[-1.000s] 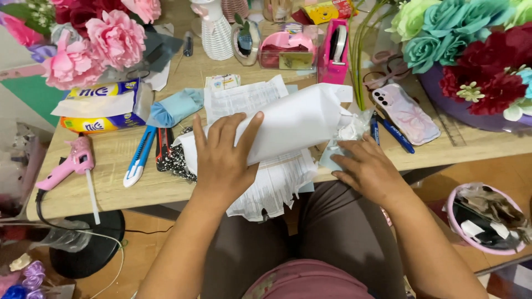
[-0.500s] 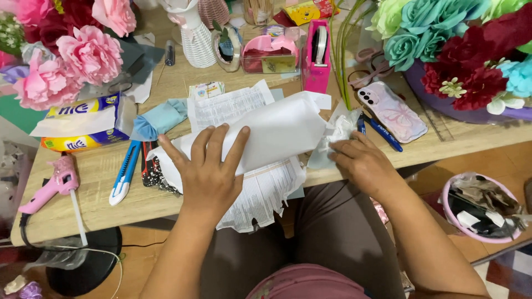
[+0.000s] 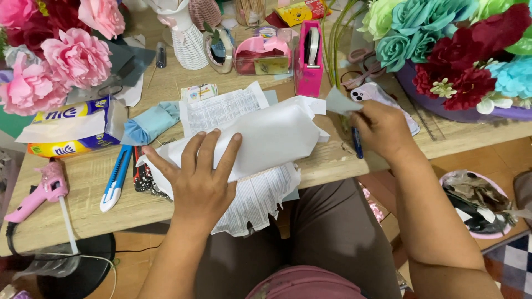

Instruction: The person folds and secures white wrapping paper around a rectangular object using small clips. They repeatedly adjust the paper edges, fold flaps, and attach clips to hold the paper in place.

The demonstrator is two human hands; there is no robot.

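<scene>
Flat-palmed grip on the left: left hand (image 3: 202, 177) lies spread, fingers open, pressing the folded white paper (image 3: 266, 141) onto printed sheets (image 3: 257, 196) at the worktop's (image 3: 83, 182) front edge. Long axis of the paper runs from lower left up to the right, toward the other hand. Left of it lie a blue box cutter (image 3: 115, 180) and a pink glue gun (image 3: 41, 191) (near the front left corner). Right hand (image 3: 382, 130), raised off the worktop with wrist bent, pinches a small grey-blue paper scrap (image 3: 339, 102) between thumb and fingertips, just beside the paper's right tip. Left hand is the nearer one.
</scene>
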